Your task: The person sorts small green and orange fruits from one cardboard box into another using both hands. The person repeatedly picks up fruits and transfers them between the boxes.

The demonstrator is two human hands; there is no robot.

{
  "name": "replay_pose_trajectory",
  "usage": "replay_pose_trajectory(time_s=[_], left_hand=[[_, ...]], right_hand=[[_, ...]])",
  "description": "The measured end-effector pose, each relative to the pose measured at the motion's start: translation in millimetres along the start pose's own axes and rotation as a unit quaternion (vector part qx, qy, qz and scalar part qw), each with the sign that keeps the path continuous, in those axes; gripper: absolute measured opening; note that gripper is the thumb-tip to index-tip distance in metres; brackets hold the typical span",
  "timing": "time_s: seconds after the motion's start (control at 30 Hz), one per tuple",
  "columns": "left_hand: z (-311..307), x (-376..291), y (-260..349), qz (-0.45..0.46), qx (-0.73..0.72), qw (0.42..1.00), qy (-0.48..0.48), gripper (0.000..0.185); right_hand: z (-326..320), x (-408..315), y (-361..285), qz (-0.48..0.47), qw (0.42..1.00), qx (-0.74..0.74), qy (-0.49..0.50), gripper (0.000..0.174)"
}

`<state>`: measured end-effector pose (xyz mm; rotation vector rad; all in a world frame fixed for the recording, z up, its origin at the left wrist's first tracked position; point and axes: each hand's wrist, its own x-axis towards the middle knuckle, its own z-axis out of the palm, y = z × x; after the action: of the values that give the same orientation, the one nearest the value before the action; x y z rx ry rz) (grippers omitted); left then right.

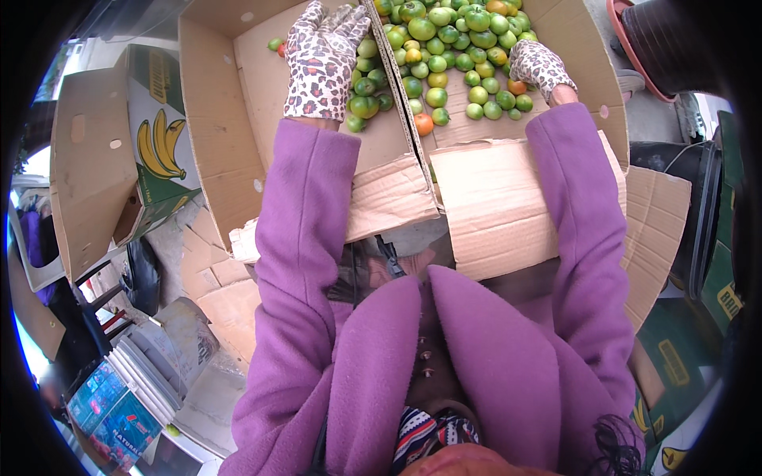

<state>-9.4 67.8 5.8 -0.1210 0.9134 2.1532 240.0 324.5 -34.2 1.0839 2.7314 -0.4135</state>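
Note:
Two cardboard boxes stand side by side before me, and both my hands wear leopard-print gloves. My left hand (324, 62) is over the left box (220, 119), fingers spread, beside a cluster of green tomatoes (364, 106) along the dividing wall. Whether it touches a tomato is hidden. My right hand (540, 68) reaches into the right box (586, 65), at the right edge of many green and orange tomatoes (479, 38). Its fingers are curled and partly hidden, so a held tomato cannot be made out. A red tomato (281, 50) shows left of my left hand.
Cardboard flaps (500, 202) fold out toward me. A printed banana box (161, 131) stands at left, with stacked pale trays or crates (143, 381) below it. Flattened cardboard (229, 315) lies on the floor. More green boxes (673, 369) and a black container (678, 172) are at right.

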Motion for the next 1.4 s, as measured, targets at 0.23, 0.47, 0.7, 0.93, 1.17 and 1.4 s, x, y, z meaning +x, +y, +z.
replay_pose_trajectory(time_s=[0.23, 0.47, 0.7, 0.93, 1.17, 1.4], left_hand=[[56.2, -42.9, -28.1, 0.02, 0.136, 0.955, -0.262, 0.045], [62.1, -66.6, -40.6, 0.08, 0.533, 0.8, -0.263, 0.047], [61.8, -64.3, -39.9, 0.07, 0.519, 0.809, -0.266, 0.046], [58.8, -59.6, -41.7, 0.112, 0.559, 0.77, -0.287, 0.044], [61.1, -58.8, -41.6, 0.124, 0.571, 0.757, -0.292, 0.044], [58.5, -65.5, -42.1, 0.043, 0.496, 0.833, -0.24, 0.05]], right_hand=[[-3.9, 0.5, 10.3, 0.075, 0.994, -0.061, -0.045, 0.031], [-6.6, -3.7, 1.2, 0.136, 0.988, -0.024, -0.075, 0.037], [-0.3, -7.9, -11.2, 0.113, 0.986, -0.077, -0.1, 0.043], [16.1, -2.9, -14.8, 0.142, 0.978, -0.091, -0.12, 0.058], [14.1, -1.4, -15.2, 0.153, 0.975, -0.101, -0.122, 0.064], [-58.3, -25.7, -45.3, -0.011, 0.993, 0.12, -0.012, 0.041]])
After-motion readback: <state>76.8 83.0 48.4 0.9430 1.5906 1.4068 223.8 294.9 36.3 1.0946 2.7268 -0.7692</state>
